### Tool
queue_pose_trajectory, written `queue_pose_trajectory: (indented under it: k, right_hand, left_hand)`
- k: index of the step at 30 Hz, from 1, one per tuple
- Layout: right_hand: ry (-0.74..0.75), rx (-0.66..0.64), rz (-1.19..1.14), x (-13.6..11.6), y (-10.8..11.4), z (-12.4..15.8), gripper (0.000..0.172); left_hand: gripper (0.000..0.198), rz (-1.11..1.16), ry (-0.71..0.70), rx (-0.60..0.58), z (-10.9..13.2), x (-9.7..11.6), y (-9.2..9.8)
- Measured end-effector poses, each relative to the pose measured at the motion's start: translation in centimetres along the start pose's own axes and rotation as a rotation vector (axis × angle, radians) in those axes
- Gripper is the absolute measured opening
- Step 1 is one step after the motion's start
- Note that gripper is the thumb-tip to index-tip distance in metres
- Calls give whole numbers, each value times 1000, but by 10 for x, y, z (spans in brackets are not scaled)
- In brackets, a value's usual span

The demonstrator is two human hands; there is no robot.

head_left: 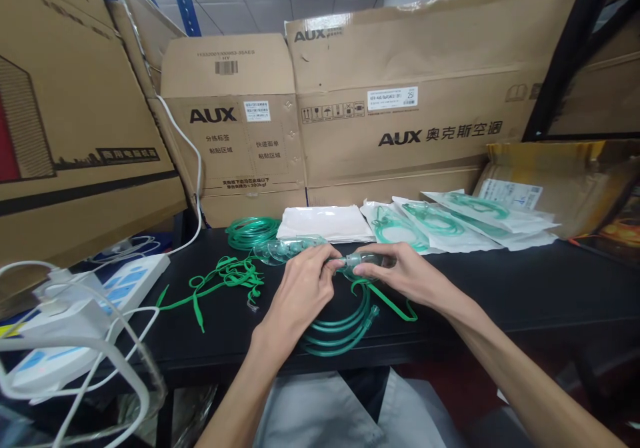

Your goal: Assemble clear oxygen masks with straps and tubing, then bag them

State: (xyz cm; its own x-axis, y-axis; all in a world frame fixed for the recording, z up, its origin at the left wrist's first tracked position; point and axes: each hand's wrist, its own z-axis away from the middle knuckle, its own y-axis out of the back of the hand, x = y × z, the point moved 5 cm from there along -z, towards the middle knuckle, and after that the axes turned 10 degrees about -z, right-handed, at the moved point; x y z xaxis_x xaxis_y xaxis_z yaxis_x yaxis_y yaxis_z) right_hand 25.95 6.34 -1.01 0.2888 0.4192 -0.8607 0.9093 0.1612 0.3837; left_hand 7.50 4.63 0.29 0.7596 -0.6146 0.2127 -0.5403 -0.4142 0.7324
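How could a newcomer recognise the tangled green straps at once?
On the black table, look between the white power strip and the person's left hand. There lie the green straps, flat and tangled, unlike the neatly coiled green tubing just behind them.

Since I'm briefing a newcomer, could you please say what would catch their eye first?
The large AUX carton behind the black table dominates. Centrally, the left hand and right hand hold a clear greenish part near coiled green tubing. Tangled green straps lie to the left.
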Motion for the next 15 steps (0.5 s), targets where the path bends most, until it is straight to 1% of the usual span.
queue_pose_trajectory:
  k: [4,10,13,15]
  right_hand:
    - [35,-20,-17,-2,-2,-1,42]
    - [149,-6,-44,-16,-6,-2,32]
    - [196,8,-34,-18,-8,-2,30]
    - [211,26,-10,-15,-10,-2,32]
  left_hand:
    - [17,5,22,-25,0,1,0]
    - [21,4,50,-38,-2,0,1]
    - [22,27,48,-54,-3,-3,5]
    - [19,37,38,-86,-4,-7,8]
